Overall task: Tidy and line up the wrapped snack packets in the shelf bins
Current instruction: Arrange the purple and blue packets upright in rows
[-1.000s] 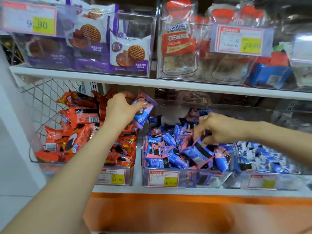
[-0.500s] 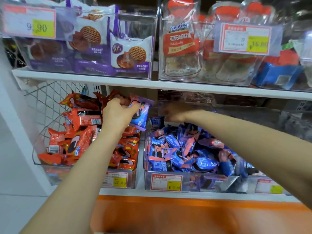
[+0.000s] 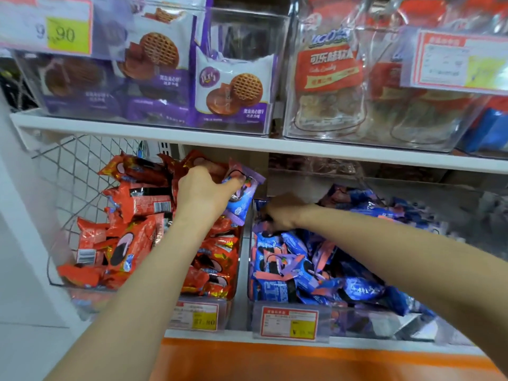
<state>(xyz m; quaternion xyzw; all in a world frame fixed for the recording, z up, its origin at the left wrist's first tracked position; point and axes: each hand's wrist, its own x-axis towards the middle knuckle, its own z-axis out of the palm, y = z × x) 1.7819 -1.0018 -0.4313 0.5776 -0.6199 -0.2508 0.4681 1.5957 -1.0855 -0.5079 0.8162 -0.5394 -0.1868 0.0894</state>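
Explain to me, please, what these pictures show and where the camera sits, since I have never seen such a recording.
There is no machine here: a person tidies shop shelves with bare hands, and one camera worn on the head looks forward and down at them. The left hand grips a purple-blue packet over the bin of red packets. The right hand reaches to the back of the neighbouring bin of blue packets; it is blurred, so whether it holds anything is unclear. On the shelf above stand bags of waffle biscuits.
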